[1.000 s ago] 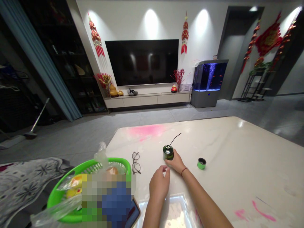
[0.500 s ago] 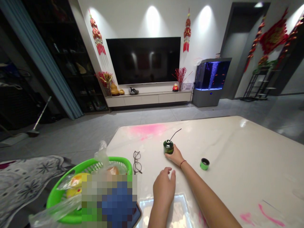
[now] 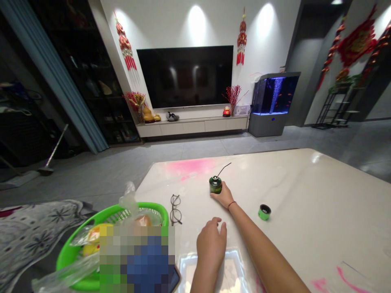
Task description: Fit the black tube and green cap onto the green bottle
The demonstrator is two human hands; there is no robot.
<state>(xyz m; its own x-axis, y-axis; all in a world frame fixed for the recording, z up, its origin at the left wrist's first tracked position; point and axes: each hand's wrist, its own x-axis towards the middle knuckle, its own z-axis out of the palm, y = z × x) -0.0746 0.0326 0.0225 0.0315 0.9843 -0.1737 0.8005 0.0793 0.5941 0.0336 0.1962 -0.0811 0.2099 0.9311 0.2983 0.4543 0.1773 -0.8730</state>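
My right hand is wrapped around the right side of a small dark green glass bottle that stands upright on the pale table. A thin, bent black stick rises from the bottle's narrow neck and leans right. Nearer to me, my left hand hovers or rests low over the table with nothing in it, thumb and forefinger apart; its other fingers are partly hidden. Right of my right forearm lies a short green ring-shaped cap with a black inside. A pair of eyeglasses lies left of the bottle.
A green plastic basket with bagged items stands at the left, partly blurred out. Below my left hand is a bright-edged rectangular tray or panel. Pink stains mark the table. Beyond it are a television and a fish tank.
My right hand and the green bottle have shifted slightly away from me. The black stick sits a little differently above the neck. My left hand has hardly moved.
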